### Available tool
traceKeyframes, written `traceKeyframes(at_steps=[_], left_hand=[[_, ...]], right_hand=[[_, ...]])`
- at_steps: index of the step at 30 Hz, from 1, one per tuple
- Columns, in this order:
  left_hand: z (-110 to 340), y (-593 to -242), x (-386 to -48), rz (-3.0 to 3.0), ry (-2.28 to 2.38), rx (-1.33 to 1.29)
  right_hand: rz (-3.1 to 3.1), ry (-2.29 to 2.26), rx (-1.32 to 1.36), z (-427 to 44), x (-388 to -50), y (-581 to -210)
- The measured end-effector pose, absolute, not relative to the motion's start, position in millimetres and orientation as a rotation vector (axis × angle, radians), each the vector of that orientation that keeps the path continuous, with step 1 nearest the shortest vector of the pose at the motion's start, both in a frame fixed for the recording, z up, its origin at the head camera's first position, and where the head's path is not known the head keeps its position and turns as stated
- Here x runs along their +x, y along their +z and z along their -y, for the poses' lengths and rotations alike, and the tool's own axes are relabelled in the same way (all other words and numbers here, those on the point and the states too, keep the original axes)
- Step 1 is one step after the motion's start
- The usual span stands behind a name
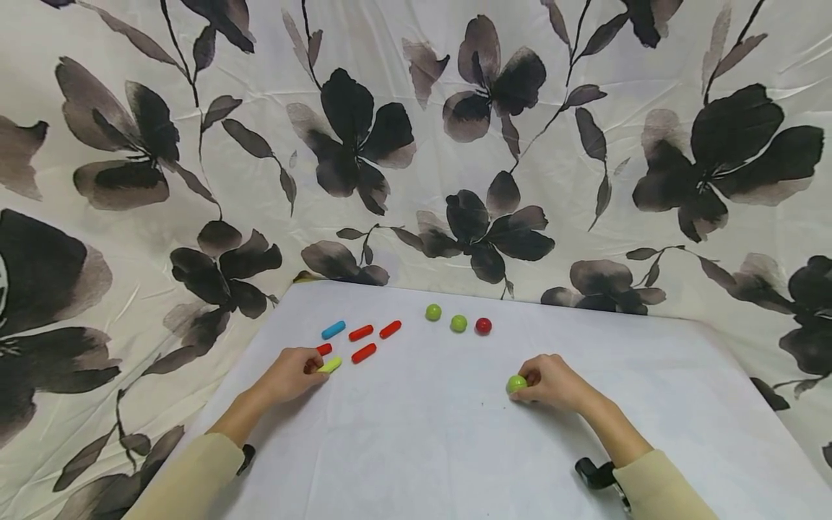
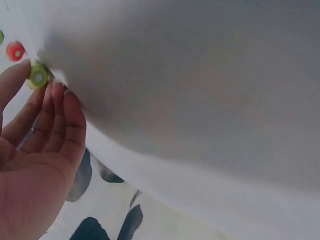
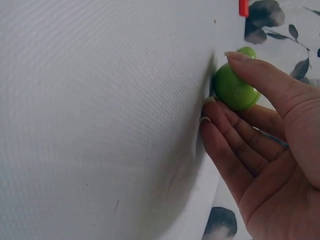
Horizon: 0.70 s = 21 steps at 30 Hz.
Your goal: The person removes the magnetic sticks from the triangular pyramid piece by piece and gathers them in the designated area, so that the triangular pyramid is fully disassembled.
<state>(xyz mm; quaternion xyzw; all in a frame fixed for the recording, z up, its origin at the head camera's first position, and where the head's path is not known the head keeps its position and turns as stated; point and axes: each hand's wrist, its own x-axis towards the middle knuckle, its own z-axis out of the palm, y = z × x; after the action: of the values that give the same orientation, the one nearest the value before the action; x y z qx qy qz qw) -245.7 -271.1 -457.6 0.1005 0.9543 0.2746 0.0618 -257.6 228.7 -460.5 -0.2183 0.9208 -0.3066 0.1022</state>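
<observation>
In the head view my left hand [image 1: 295,374] pinches one end of a yellow-green rod [image 1: 330,365] on the white tabletop. The left wrist view shows the round end of this yellow-green rod [image 2: 38,77] between thumb and fingertips. Just beyond it a red rod [image 1: 323,349] is partly covered by my fingers. A blue rod [image 1: 334,330] and several red rods [image 1: 363,353] lie close by. Over to the right, my right hand [image 1: 555,383] holds a glossy green ball [image 1: 516,384] between thumb and fingers, low at the cloth. The same green ball [image 3: 235,87] appears in the right wrist view.
Two green balls [image 1: 458,323] and a red ball [image 1: 483,326] sit towards the back of the white-covered table [image 1: 416,448]. Behind the table hangs a floral curtain [image 1: 403,238]. Both wrists carry dark devices, one near the right sleeve [image 1: 663,487].
</observation>
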Motion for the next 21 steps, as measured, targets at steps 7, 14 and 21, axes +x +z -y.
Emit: traceKeyframes(at_steps=[7, 14, 21], left_hand=[[269, -460, -249, -2.869, 0.807, 0.248], [266, -458, -250, -2.821, 0.823, 0.26], [268, -456, -249, -2.823, 0.827, 0.249]], right_hand=[[-2.739, -0.89, -0.652, -230, -258, -463], [-2.757, -0.858, -0.644, -237, -258, -460], [-2.874, -0.909, -0.533, -248, -291, -459]])
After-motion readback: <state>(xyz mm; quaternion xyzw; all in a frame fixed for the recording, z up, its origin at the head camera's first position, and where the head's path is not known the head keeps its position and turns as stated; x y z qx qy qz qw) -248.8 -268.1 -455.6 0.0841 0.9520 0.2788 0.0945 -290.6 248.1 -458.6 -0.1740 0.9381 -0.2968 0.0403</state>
